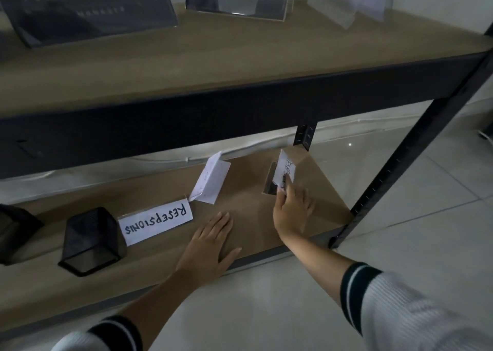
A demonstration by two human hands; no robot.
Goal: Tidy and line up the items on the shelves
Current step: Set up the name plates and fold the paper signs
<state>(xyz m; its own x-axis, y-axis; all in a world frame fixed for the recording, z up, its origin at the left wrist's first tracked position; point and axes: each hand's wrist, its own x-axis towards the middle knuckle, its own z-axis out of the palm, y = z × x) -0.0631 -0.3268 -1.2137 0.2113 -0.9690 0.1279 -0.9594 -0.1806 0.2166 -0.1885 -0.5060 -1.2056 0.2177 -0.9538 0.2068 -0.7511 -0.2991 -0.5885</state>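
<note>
Flat on the lower shelf (306, 233), left hand (210, 241) spreads its fingers while right hand (292, 212) pinches a tilted paper sign (286, 169); beyond the fingertips, other signs (210, 180) remain skewed, likely unfinished.

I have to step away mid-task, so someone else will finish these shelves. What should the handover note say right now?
Left hand: flat on the lower shelf, holding nothing.
Right hand: fingers on the paper sign at the shelf's right end, standing it up.
RESEPSIONIS sign lies flat; folded white card sits askew behind it; mesh holder on its side.
Left: line all of these up.
</note>
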